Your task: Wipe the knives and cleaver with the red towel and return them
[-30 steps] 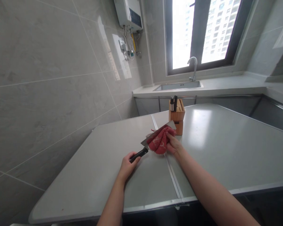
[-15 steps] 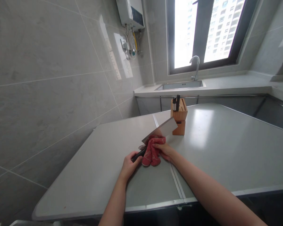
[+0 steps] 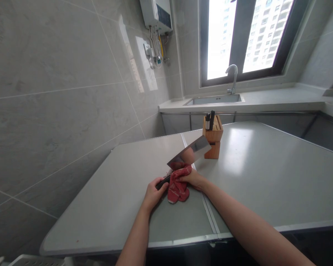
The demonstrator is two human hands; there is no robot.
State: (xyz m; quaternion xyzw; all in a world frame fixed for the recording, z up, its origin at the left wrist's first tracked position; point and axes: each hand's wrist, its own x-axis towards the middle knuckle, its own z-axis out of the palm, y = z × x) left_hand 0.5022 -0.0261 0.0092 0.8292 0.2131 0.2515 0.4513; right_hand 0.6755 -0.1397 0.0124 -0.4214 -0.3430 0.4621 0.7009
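Note:
My left hand [image 3: 154,192] is wrapped around the black handle of a cleaver [image 3: 198,148]. The broad steel blade tilts up and to the right, in front of the knife block, and its face mirrors the red cloth and a hand. A bunched red cloth [image 3: 177,190] is gripped in my right hand [image 3: 192,178], pressed at the lower part of the blade near the handle. Some of the cloth hangs down towards the table, and the right fingertips are partly hidden in its folds.
A wooden knife block [image 3: 213,138] with black-handled tools stands on the white table [image 3: 113,207], just beyond the blade tip. Behind lie a counter with a sink [image 3: 216,99] and a faucet [image 3: 233,78]. A tiled wall [image 3: 66,111] runs along the left.
My right hand and the red cloth have shifted slightly down and left along the blade's lower edge, and the cloth's folds hang differently. The left hand keeps its hold; the camera view has turned slightly.

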